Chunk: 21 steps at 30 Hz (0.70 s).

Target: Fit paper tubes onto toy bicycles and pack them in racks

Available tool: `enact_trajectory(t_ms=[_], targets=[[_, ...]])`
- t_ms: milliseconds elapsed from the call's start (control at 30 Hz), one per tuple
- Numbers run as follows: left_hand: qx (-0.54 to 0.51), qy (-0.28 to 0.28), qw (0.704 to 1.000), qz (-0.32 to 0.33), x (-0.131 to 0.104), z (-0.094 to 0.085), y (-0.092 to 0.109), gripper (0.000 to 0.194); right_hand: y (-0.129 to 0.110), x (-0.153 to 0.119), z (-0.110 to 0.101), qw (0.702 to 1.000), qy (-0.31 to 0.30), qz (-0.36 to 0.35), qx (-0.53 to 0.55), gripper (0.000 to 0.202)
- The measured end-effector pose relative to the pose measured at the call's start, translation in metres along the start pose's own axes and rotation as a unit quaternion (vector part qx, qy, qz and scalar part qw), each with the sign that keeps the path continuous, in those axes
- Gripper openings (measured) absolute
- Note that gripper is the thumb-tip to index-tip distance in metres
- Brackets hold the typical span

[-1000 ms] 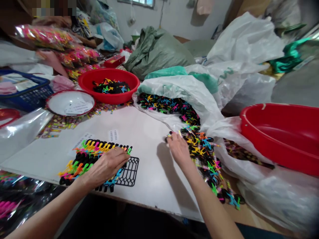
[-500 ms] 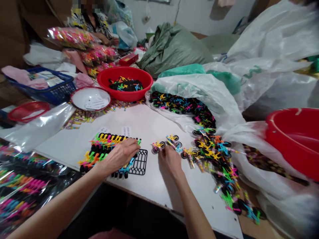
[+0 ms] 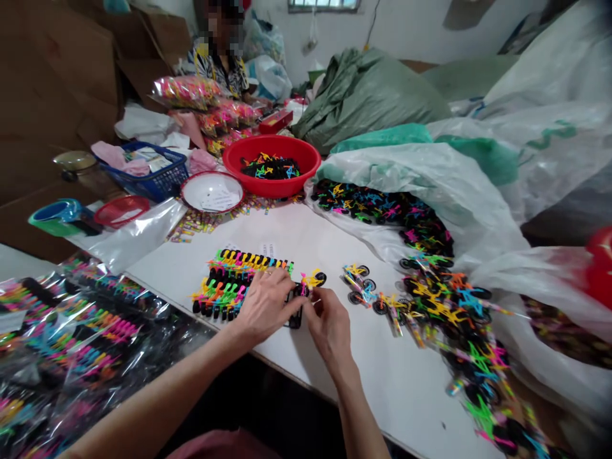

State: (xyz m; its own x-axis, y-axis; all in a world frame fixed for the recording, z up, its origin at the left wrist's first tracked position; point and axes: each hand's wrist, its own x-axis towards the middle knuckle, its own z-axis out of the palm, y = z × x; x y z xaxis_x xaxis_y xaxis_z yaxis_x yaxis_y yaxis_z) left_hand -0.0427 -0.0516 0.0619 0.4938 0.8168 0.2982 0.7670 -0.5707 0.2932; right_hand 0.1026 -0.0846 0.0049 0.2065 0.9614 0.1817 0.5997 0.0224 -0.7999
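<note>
A small toy bicycle (image 3: 315,279) with yellow and pink parts and black wheels is at the fingertips of my right hand (image 3: 331,326), which pinches its lower side. Close beside it, my left hand (image 3: 268,306) lies over a black plastic grid rack (image 3: 295,317), thumb stretched toward the bicycle and apart from the fingers. Most of the rack is hidden under that hand. To its left, colourful toy bicycles (image 3: 220,290) stand packed in rows. Several loose toy bicycles (image 3: 358,284) with printed tubes lie right of my hands.
A heap of toy bicycles (image 3: 435,293) spills from a white sack (image 3: 459,185) on the right. Behind stand a red basin (image 3: 272,188), a white red-rimmed dish (image 3: 213,191) and a blue basket (image 3: 162,178). Bagged toys (image 3: 81,344) lie left. Another person (image 3: 220,70) sits at the back.
My right hand has brought the yellow-and-pink toy bicycle left to the rack. The left hand has shifted over the rack, its thumb now stretched out. The view has turned left.
</note>
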Motion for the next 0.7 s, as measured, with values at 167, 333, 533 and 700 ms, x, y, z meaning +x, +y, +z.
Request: enact_trajectory(t_ms=[167,333,533,700], targets=[[0.028,0.052,0.997,-0.048,-0.001,0.013,0.009,0.021,-0.011,-0.003,0.002,1.0,0.013,0.025,0.009,0.024],[0.051,0.053,0.997,-0.029,-0.009,0.018,0.008,0.021,-0.014,-0.012,0.009,0.998,-0.01,0.056,0.031,0.025],[0.036,0.039,0.998,0.021,-0.028,-0.006,-0.003,0.027,-0.001,-0.024,0.019,0.995,-0.046,0.089,0.03,0.016],[-0.056,0.066,0.996,0.033,-0.044,-0.02,-0.029,0.015,0.01,-0.036,0.037,0.975,-0.038,0.14,0.168,0.025]])
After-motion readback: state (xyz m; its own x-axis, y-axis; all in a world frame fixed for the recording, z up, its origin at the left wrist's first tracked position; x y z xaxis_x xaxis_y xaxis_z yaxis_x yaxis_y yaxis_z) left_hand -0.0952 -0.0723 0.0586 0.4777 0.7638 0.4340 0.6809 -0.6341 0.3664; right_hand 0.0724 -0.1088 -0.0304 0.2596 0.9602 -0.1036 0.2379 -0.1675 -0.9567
